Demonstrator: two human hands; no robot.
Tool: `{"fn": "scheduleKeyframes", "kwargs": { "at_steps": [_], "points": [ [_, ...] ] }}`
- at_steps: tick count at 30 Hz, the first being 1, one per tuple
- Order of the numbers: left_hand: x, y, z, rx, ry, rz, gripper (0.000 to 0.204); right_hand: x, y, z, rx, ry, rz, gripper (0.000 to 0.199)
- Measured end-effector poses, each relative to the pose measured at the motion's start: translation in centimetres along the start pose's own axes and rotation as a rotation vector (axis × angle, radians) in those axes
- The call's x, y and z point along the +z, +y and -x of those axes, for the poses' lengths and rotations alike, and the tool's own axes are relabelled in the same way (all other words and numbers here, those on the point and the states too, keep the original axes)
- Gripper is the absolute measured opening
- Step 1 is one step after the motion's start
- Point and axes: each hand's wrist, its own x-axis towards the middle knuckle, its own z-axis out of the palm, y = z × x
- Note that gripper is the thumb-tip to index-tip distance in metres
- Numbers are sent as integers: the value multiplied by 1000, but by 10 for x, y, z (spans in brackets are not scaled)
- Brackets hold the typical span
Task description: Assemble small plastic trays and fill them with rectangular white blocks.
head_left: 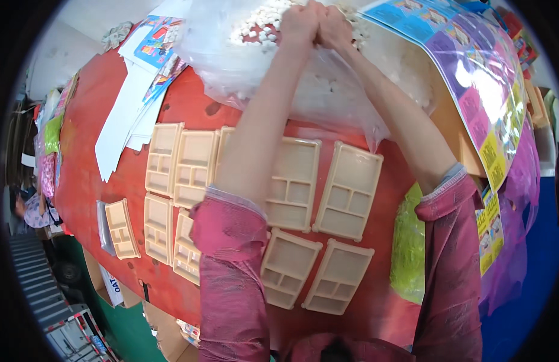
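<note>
A strip of bare bench [381, 259] between the cream trays [348, 188] and the green packet [407, 253] left room to pass; beyond it, the plastic bag [325, 99] blocked the way.

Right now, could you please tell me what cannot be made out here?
In the head view:
- Anything between the left hand and right hand: hidden by the hands.
- Upper row's third cream tray: mostly behind the left forearm.
- Clear bag: cut off by the top edge.
- Background person: small, blurred.

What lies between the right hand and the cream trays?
In the head view, clear plastic and a strip of red table lie between the right hand and the cream trays.
</note>
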Motion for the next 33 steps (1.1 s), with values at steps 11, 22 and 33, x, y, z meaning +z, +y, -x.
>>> {"fn": "scheduleKeyframes", "kwargs": {
  "at_steps": [11,22,33],
  "points": [
    [-52,111,48,217,253,-331,33,-111,-168,34,-149,175,-432,42],
    [-130,136,199,15,326,540,25,-147,-250,149,-194,48,-750,37],
    [-193,63,246,-44,456,629,22,-62,-263,239,-35,-111,-815,27]
  ]
}}
